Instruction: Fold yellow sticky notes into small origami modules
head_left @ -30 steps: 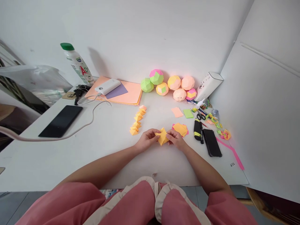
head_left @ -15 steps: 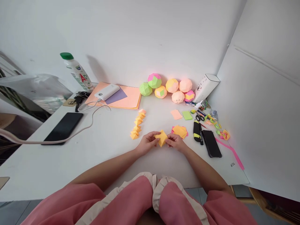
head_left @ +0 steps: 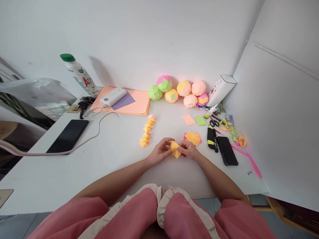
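Note:
Both of my hands pinch a small folded yellow paper piece [head_left: 175, 148] just above the white desk [head_left: 119, 162]. My left hand [head_left: 160, 152] grips its left side with fingers curled. My right hand [head_left: 189, 149] grips its right side. Just beyond my right hand lies a small stack of yellow and pink paper squares [head_left: 192, 137]. To the left of my hands a row of several folded yellow paper units [head_left: 147, 130] runs away from me.
Several paper balls [head_left: 178, 91] sit at the back wall beside a white box [head_left: 220, 89]. Orange sheets [head_left: 134, 101] carry a power bank [head_left: 113, 96] with cable. A bottle [head_left: 78, 73], keys, two phones [head_left: 68, 135] [head_left: 227, 146], a marker, scissors and paper scraps lie around.
The yellow piece has been turned and folded smaller between my fingers. My hands stay in about the same place; the view has shifted slightly.

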Demonstrator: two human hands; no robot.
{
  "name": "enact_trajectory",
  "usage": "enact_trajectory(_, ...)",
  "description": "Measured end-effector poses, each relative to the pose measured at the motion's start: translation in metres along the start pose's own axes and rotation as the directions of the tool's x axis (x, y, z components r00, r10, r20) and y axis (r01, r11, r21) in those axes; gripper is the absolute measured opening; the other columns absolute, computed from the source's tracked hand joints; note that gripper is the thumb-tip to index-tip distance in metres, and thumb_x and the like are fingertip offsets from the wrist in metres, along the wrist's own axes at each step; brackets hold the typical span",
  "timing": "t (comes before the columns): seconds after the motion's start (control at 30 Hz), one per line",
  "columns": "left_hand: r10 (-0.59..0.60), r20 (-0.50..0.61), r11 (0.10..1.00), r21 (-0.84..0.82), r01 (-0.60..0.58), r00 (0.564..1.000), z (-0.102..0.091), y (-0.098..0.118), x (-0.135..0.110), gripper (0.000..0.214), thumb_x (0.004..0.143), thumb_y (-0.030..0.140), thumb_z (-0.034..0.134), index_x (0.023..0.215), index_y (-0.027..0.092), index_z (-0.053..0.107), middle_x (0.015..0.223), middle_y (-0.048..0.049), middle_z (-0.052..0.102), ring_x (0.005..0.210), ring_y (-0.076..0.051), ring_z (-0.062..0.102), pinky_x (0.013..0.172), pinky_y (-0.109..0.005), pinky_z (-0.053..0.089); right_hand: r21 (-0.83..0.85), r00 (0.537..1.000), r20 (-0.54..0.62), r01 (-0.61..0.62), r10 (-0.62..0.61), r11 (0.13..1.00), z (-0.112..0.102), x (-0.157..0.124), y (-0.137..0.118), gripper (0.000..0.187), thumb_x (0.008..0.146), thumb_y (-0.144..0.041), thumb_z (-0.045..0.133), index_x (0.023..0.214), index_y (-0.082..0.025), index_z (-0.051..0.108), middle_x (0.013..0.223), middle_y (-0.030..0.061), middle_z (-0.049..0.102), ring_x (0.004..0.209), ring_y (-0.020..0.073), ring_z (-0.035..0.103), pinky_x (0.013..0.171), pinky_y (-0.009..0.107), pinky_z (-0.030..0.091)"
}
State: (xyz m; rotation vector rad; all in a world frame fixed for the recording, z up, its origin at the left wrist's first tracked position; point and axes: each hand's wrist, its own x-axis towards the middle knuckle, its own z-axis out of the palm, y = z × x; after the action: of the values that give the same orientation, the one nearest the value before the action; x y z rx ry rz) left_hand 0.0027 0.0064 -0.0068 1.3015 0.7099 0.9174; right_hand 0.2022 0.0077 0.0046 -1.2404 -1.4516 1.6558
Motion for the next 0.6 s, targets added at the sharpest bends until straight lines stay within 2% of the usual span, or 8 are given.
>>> enact_trajectory(0.1,-0.025,-0.018,0.999,0.047,0.026,1.0,0.001,-0.0024,0.0002,0.039,0.076,0.036,0.063,0.111,0.021,0.051,0.088,-0.0018,0.052,0.074,-0.01,0.05,0.07,-0.025,0.044,-0.015,1.0,0.018,0.009,-0.009,1.0,0.0019,-0.0005,0.0004,0.027,0.072,-0.04,0.065,0.069,-0.016,0.051,0.054,-0.0042,0.053,0.044,0.0066,0.047,0.043,0.019,0.036)
enact_trajectory(0.23,-0.09,-0.112,0.995,-0.051,0.085,0.99,0.003,-0.0014,0.0007,0.031,0.073,0.04,0.065,0.09,0.018,0.05,0.069,0.0036,0.046,0.062,-0.008,0.045,0.059,-0.022,0.04,0.033,0.996,0.067,0.056,-0.058,0.998,0.0023,-0.0006,0.0014,0.029,0.064,-0.036,0.073,0.072,-0.016,0.053,0.06,-0.0042,0.052,0.051,0.0072,0.048,0.047,0.02,0.037)
enact_trajectory(0.3,-0.136,-0.149,0.985,-0.129,0.117,0.979,0.0035,0.0016,0.0008,0.033,0.071,0.042,0.066,0.084,0.019,0.046,0.069,0.004,0.048,0.061,-0.008,0.048,0.058,-0.021,0.04,0.037,0.995,0.074,0.06,-0.063,0.997,0.0018,-0.0005,0.0014,0.03,0.062,-0.035,0.074,0.075,-0.016,0.055,0.064,-0.0035,0.053,0.054,0.0074,0.049,0.048,0.02,0.037)
enact_trajectory(0.43,-0.168,-0.133,0.968,-0.209,0.138,0.977,0.0022,0.0057,0.0,0.033,0.072,0.041,0.066,0.077,0.018,0.042,0.072,0.0025,0.053,0.064,-0.009,0.053,0.059,-0.023,0.042,0.0,0.999,0.019,0.042,-0.042,0.999,0.0005,-0.0005,0.0001,0.025,0.071,-0.039,0.067,0.077,-0.016,0.057,0.056,-0.0037,0.054,0.047,0.0074,0.047,0.045,0.02,0.036)
enact_trajectory(0.53,-0.129,-0.059,0.97,-0.213,0.114,0.99,0.0009,0.005,-0.0008,0.031,0.074,0.039,0.064,0.08,0.018,0.042,0.075,0.0011,0.054,0.068,-0.01,0.055,0.061,-0.024,0.043,0.011,0.998,0.009,0.058,-0.058,0.998,-0.0004,-0.0003,-0.0006,0.026,0.075,-0.041,0.063,0.078,-0.016,0.059,0.051,-0.0036,0.055,0.044,0.0077,0.047,0.043,0.021,0.036)
enact_trajectory(0.6,-0.082,-0.004,0.973,-0.217,0.08,0.997,0.0008,0.004,-0.001,0.03,0.075,0.037,0.065,0.086,0.018,0.044,0.084,-0.0014,0.056,0.076,-0.012,0.056,0.068,-0.026,0.045,0.01,0.999,0.01,0.052,-0.052,0.999,-0.0007,0.0002,-0.0002,0.027,0.074,-0.042,0.063,0.079,-0.015,0.061,0.049,-0.0036,0.055,0.043,0.0078,0.048,0.043,0.02,0.036)
